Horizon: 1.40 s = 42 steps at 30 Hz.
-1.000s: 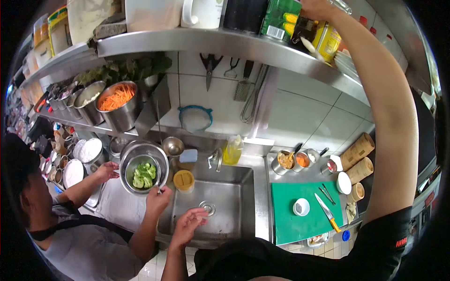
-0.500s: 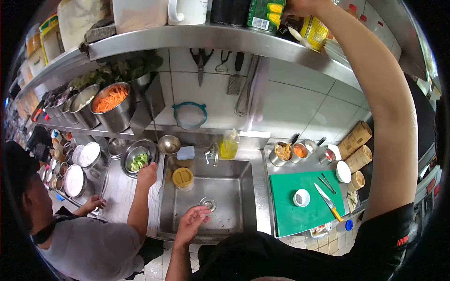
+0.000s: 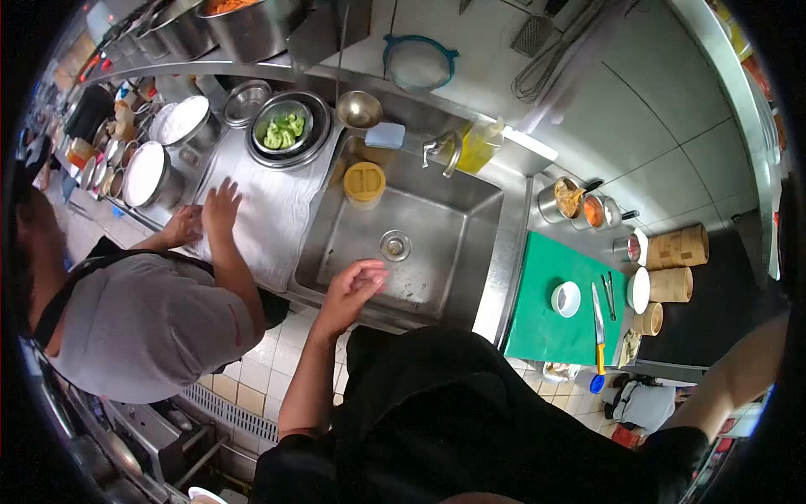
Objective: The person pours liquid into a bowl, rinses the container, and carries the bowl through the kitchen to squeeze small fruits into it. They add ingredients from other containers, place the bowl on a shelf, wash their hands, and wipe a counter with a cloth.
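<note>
My left hand (image 3: 351, 287) hovers over the front edge of the steel sink (image 3: 491, 252), fingers loosely curled and holding nothing. My right arm (image 3: 739, 374) runs up along the right edge of the view; its hand is out of the picture. A yellow lidded tub (image 3: 364, 182) stands in the sink's far left corner, near the drain (image 3: 395, 245). The tap (image 3: 438, 149) and a bottle of yellow liquid (image 3: 479, 146) are at the sink's back.
A co-worker in a grey shirt (image 3: 143, 323) stands at my left, both hands on a white cloth (image 3: 277, 202). A steel bowl of green vegetables (image 3: 283, 133) lies beyond it. To the right: green cutting board (image 3: 554, 328), white cup (image 3: 567, 298), knife (image 3: 597, 323), bamboo steamers (image 3: 676, 265).
The view has tilted down, so the upper shelf and my raised right hand have left the picture. The co-worker's hands moved off the vegetable bowl onto the white cloth.
</note>
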Each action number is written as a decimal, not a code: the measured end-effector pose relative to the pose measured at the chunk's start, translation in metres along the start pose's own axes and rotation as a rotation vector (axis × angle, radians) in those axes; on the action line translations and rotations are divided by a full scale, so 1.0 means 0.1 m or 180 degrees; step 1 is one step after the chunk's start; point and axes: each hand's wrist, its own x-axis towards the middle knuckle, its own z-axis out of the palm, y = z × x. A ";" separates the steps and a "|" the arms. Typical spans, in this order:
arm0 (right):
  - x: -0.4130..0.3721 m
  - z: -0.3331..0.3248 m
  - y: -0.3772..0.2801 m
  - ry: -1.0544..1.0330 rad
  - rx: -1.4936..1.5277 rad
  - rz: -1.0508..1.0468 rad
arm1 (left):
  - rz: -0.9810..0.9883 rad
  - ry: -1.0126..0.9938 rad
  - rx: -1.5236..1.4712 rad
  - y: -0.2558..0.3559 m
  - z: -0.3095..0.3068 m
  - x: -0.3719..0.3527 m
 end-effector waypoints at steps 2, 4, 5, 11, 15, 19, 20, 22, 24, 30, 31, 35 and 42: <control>-0.80 -0.17 0.05 0.0110 0.0316 0.0263 | -0.0265 0.0073 -0.0128 -0.20 -0.06 0.06; -1.69 -0.18 0.21 0.0176 0.0959 0.0791 | -0.0604 0.0040 -0.0184 -0.32 -0.11 0.19; -2.16 -0.04 0.26 0.0165 0.1446 0.1089 | -0.0857 0.0040 -0.0213 -0.38 -0.11 0.25; -3.77 2.17 -0.27 0.0662 0.4428 0.3986 | -0.0856 -0.0074 -0.0078 -0.76 -0.18 1.83; -4.14 3.01 -0.96 -0.0327 0.4531 0.4630 | -0.0732 0.0622 0.0592 -0.79 0.03 3.16; -4.13 3.11 -1.32 -0.0973 0.4423 0.4900 | -0.1304 0.0946 0.1056 -1.06 0.22 3.81; -4.13 3.14 -1.34 -0.0964 0.4473 0.4948 | -0.1329 0.0849 0.0920 -1.09 0.26 3.83; -4.08 3.29 -1.38 -0.0937 0.4538 0.5000 | -0.1381 0.0768 0.0829 -1.10 0.32 3.85; -3.96 3.51 -1.34 -0.1204 0.4518 0.5128 | -0.1450 0.0852 0.0612 -1.04 0.39 3.91; -2.91 4.72 -1.35 -0.1660 0.4540 0.4414 | -0.1761 0.0809 -0.0745 -1.06 0.43 3.71; -2.75 4.99 -1.37 -0.1354 0.4801 0.4628 | -0.1849 0.0737 -0.1116 -1.07 0.45 3.59; -2.22 5.87 -1.32 -0.0509 0.5270 0.5341 | -0.1976 -0.0125 -0.0871 -1.35 0.38 2.99; -2.23 6.26 -1.33 -0.0498 0.5425 0.5788 | -0.1704 -0.0617 -0.1072 -1.44 0.26 2.54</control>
